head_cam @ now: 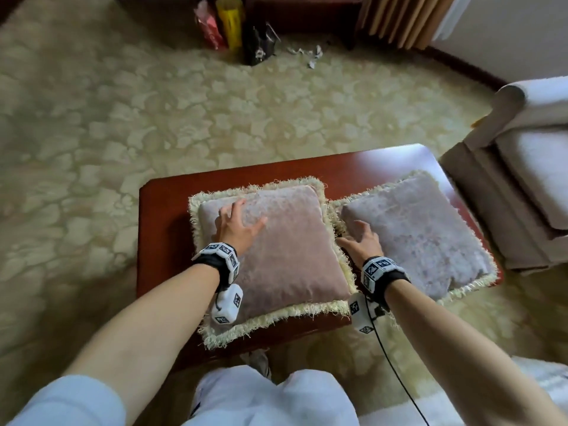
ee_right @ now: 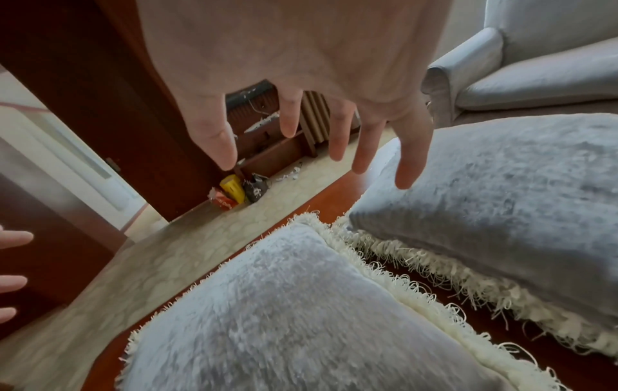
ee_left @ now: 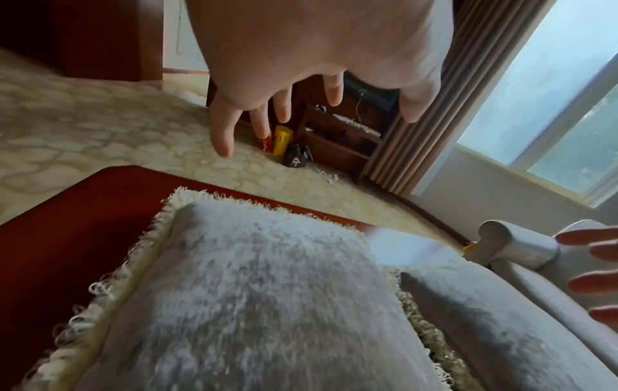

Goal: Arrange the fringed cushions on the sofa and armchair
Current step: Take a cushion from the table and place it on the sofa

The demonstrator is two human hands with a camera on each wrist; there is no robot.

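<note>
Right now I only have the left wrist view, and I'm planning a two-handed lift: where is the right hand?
Observer: The right hand is spread open over the near left corner of the right cushion, gripping nothing.
Operator: Does the left cushion sit fully on the table?
Observer: No. The near fringe of the left cushion hangs past the near edge of the table.
Operator: Anything that could snag?
Observer: A black cable trails from the right wrist toward the person's lap.
</note>
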